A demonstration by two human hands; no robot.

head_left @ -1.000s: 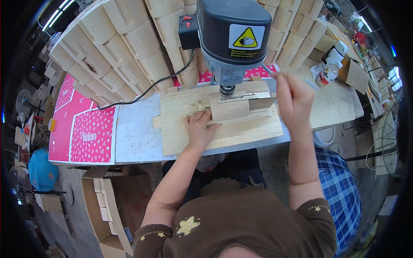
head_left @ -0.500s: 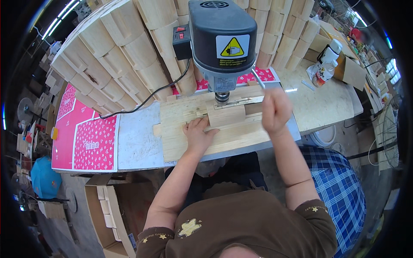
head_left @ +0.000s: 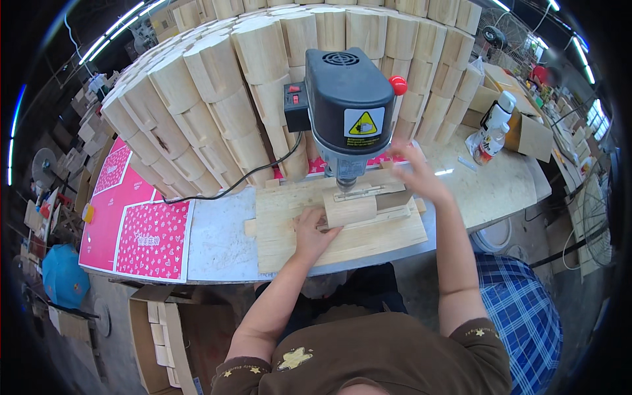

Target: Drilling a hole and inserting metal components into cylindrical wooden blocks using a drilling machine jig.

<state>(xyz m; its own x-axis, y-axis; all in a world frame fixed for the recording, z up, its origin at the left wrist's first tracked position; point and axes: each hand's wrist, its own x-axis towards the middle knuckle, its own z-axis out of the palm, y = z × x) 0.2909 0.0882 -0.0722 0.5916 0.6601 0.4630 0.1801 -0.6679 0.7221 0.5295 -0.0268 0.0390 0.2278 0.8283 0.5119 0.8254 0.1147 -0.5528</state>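
Lying under drill (head_left: 349,89), wooden block (head_left: 350,209), pale, smooth

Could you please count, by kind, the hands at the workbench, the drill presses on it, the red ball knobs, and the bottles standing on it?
Hands: 2 (left hand, right hand)
Drill press: 1
Red ball knob: 1
Bottles: 2 (rear bottle, front bottle)
Total: 6

Bright centre | long white ceiling tubes (head_left: 126,18) at upper corners | glare streak on pale, glossy tabletop (head_left: 490,189) | edges bowed, corners black | bare right hand (head_left: 421,178) slightly blurred
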